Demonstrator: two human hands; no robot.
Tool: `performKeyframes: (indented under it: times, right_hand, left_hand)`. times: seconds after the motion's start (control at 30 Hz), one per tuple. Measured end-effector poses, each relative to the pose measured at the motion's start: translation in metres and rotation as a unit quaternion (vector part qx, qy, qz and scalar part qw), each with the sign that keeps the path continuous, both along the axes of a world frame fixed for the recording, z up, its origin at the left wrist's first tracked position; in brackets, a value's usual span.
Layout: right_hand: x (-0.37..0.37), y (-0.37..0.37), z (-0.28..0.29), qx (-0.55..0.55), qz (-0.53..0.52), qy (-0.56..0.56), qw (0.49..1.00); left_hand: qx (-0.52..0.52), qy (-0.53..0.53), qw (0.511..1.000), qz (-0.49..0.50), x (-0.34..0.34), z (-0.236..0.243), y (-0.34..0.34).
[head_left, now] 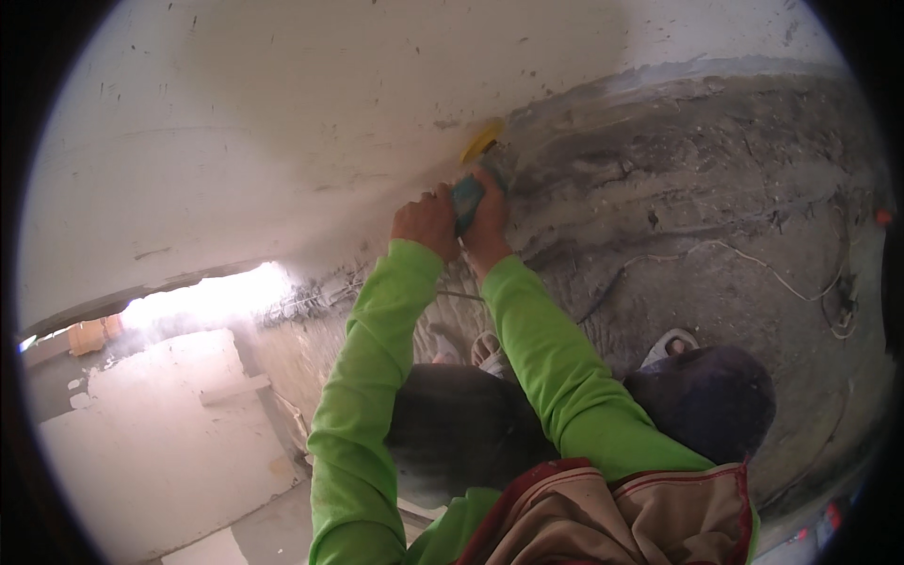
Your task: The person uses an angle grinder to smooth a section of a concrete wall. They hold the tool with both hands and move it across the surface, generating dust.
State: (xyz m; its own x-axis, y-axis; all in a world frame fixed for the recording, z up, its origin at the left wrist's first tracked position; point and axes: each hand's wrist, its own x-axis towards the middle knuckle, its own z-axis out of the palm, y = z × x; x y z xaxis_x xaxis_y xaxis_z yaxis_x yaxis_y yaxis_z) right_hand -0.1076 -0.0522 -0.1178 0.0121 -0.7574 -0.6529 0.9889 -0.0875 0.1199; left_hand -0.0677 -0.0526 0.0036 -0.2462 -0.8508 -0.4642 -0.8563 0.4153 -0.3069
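Note:
Both hands grip a teal handheld power tool with a yellow disc at its head. My left hand is closed on the tool's left side, and my right hand is wrapped round its body from the right. The disc is against or very near the pale wall, along the border with the rough grey surface.
My sandalled feet stand on dusty grey floor. A loose wire lies to the right. At the left are a bright gap under the wall and white panels. A small red object is at the far right.

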Motion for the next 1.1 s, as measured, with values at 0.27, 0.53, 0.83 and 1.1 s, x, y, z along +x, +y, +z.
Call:
performKeyframes:
  times: [0.27,0.53,0.83,1.1]
  right_hand:
    - [-0.004,-0.002,0.000,0.019,0.008,-0.009,1.000]
    - [-0.012,0.000,0.002,0.018,0.019,-0.029,0.999]
    - [0.012,0.002,0.002,0.021,0.043,-0.064,0.997]
    - [0.020,0.000,-0.009,0.039,0.036,0.023,0.998]
  left_hand:
    - [0.018,-0.011,1.000,0.008,-0.012,0.011,0.003]
    - [0.023,-0.012,1.000,0.014,-0.007,-0.004,-0.002]
    - [0.022,-0.023,0.999,0.039,0.011,0.000,0.002]
    - [0.027,-0.017,0.998,0.049,0.010,0.003,0.004]
